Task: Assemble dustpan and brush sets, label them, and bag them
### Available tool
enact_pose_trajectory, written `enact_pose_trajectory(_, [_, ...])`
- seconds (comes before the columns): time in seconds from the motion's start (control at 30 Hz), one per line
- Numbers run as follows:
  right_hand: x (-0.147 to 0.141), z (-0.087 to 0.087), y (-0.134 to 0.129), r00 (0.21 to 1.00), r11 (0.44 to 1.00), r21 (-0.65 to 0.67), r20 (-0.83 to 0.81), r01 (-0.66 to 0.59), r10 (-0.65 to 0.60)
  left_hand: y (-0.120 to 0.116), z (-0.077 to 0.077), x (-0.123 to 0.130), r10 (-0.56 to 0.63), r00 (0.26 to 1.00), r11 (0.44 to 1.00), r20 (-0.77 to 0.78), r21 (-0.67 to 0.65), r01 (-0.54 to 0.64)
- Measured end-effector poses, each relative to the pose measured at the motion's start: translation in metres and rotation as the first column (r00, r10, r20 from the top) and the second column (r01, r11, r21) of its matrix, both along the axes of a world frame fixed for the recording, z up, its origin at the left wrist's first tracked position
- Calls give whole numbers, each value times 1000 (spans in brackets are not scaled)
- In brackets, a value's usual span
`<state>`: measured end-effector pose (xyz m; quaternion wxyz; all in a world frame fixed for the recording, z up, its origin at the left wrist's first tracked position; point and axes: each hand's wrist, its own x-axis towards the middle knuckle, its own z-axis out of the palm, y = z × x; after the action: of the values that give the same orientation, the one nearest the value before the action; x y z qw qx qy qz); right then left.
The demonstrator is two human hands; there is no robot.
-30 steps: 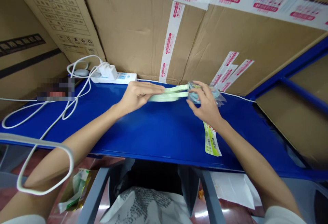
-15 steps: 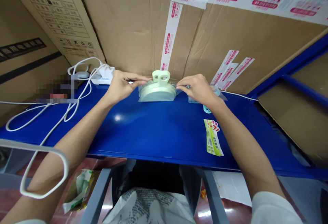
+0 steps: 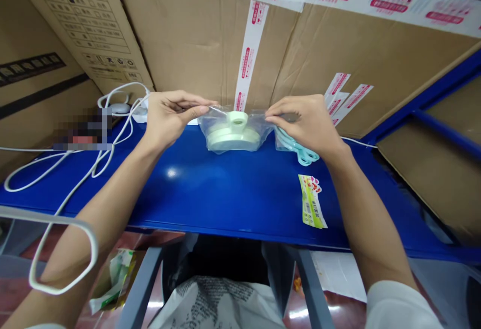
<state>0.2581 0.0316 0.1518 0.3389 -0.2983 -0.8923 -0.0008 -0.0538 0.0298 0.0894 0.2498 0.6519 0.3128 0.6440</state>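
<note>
A clear plastic bag point(image 3: 205, 124) stands spread between my two hands over the blue table. My left hand point(image 3: 171, 118) pinches its upper left edge between thumb and fingers, and my right hand point(image 3: 304, 121) pinches the upper right edge. Inside the bag sits a pale green plastic piece point(image 3: 233, 141), rounded, with a ringed handle at the top; its exact kind I cannot make out. Just below my right hand lies a light blue plastic item point(image 3: 306, 155) with looped handles, partly in a clear bag and partly hidden by the hand.
On the blue table point(image 3: 225, 193), a yellow-green printed card point(image 3: 312, 203) lies to the right. White cables point(image 3: 93, 168) and a power strip point(image 3: 140, 116) are at the left. A cardboard wall point(image 3: 188, 43) closes off the back, and a blue frame point(image 3: 424, 93) stands at right.
Both hands have moved outward and slightly up, drawing the bag's edges higher around the green piece. Its handle now sits lower, within the bag. More of the light blue item shows.
</note>
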Motion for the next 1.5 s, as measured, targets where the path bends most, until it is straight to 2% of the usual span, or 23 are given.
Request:
enact_pose_trajectory(0.17, [2,5,-11,997,999,-11,64,52,-51,-7,-1,9,-34,998,997,56,72,30])
enact_pose_trajectory(0.3, [1,-1,-34,993,999,-12,111,35,-33,-18,0,15,-47,999,997,15,67,46])
enact_pose_trajectory(0.43, [-14,-22,-59,973,999,-50,229,-15,26,-25,2,15,-51,993,997,-110,49,57])
enact_pose_trajectory(0.57, [-37,-49,-72,940,991,-61,328,115,-89,-32,7,7,-81,956,986,-280,120,119])
enact_pose_trajectory(0.63, [-43,-62,-77,927,990,-48,359,134,-108,-42,10,-2,-110,921,975,-372,138,173])
enact_pose_trajectory(0.77, [-40,-86,-94,925,994,97,380,-49,8,-73,8,-24,-184,842,939,-507,162,303])
enact_pose_trajectory(0.87, [-32,-94,-107,928,970,199,367,-144,62,-92,5,-36,-225,792,897,-568,197,396])
enact_pose_trajectory(0.93, [-28,-89,-113,939,967,203,334,-157,82,-99,8,-39,-233,789,888,-568,206,411])
enact_pose_trajectory(1.0, [-26,-76,-118,950,968,183,289,-173,115,-104,14,-39,-227,807,889,-546,222,400])
enact_pose_trajectory(1.13, [-18,-33,-135,966,973,117,194,-198,173,-116,37,-33,-246,836,875,-491,258,410])
enact_pose_trajectory(1.2, [-11,-9,-147,969,980,13,153,-200,196,-123,48,-27,-235,865,893,-444,251,372])
enact_pose_trajectory(1.27, [-4,11,-155,980,979,-130,97,-158,171,-124,57,-19,-209,916,937,-343,197,288])
enact_pose_trajectory(1.3, [-1,19,-157,990,974,-196,55,-118,131,-122,60,-14,-212,938,954,-275,151,260])
enact_pose_trajectory(1.37, [5,30,-153,998,950,-310,-55,-35,19,-110,63,-4,-301,947,950,-112,56,309])
enact_pose_trajectory(1.43, [9,31,-140,979,906,-423,-190,-19,-68,-91,60,7,-442,897,895,14,-52,442])
enact_pose_trajectory(1.5, [14,25,-119,938,840,-536,-325,-78,-120,-69,52,16,-487,868,850,98,-177,496])
